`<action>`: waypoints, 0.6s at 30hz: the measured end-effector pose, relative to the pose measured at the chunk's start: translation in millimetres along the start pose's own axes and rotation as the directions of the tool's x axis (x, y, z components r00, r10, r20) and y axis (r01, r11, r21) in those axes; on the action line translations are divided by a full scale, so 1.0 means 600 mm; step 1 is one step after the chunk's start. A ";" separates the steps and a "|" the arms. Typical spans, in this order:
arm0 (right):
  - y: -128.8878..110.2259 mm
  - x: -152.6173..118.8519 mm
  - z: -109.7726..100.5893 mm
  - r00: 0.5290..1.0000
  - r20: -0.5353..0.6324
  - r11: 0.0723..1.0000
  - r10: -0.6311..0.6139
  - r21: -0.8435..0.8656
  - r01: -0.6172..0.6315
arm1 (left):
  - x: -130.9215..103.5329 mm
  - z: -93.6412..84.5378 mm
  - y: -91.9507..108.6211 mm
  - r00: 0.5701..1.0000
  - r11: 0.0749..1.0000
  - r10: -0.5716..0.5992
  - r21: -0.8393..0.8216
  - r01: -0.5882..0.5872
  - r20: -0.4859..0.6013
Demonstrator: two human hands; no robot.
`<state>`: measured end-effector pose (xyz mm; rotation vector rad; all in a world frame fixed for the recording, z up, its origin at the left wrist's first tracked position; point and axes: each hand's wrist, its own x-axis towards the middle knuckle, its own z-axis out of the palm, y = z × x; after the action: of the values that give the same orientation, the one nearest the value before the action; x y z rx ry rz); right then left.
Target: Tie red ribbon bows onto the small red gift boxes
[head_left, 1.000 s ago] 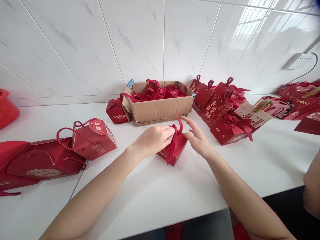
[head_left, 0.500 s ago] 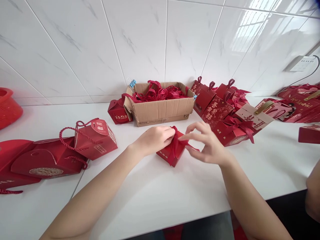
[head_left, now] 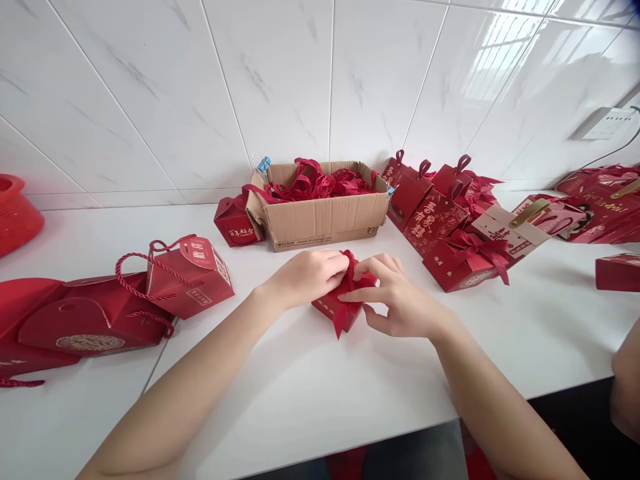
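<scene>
A small red gift box [head_left: 326, 307] sits on the white table in front of me, with a red ribbon [head_left: 339, 323] tied over its top. My left hand [head_left: 314, 275] is closed at the box's upper left, its fingertips pinching the ribbon near the knot. From the right, my right hand [head_left: 400, 299] reaches over the box with bent fingers. Its index and middle fingertips press on the ribbon by the knot, while the thumb lies along the box's right side. One pointed ribbon end hangs down over the front edge. The fingers partly cover the knot.
Behind the box stands a cardboard box [head_left: 325, 222] full of loose red ribbons. Finished-looking red gift boxes [head_left: 465, 260] cluster at the right; boxes with rope handles [head_left: 190, 277] stand at the left. A red plastic basket [head_left: 17, 217] is far left. Another person's arm [head_left: 627, 387] shows at right.
My right hand has moved left and onto the ribbon. The ribbon end that stuck out to the right now hangs over the box's front. My left hand has kept its pinch.
</scene>
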<state>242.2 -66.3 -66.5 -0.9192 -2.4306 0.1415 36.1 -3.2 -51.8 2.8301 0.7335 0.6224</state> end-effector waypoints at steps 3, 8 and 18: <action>0.004 -0.003 -0.004 0.999 -0.030 0.999 0.028 0.028 -0.027 | 0.000 0.001 -0.002 1.000 1.000 0.015 0.009 -0.015 0.012; 0.021 -0.012 -0.023 0.999 -0.029 0.988 0.030 0.152 -0.025 | 0.000 0.003 -0.006 1.000 1.000 0.031 -0.001 -0.031 0.006; 0.051 0.004 0.031 0.886 0.028 0.625 0.463 0.699 -0.349 | -0.001 0.006 -0.010 0.999 0.996 0.051 -0.075 -0.052 -0.007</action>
<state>249.0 -39.6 -89.6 -1.0382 -1.7312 1.0356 34.4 1.8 -56.7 2.7878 0.6260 0.6505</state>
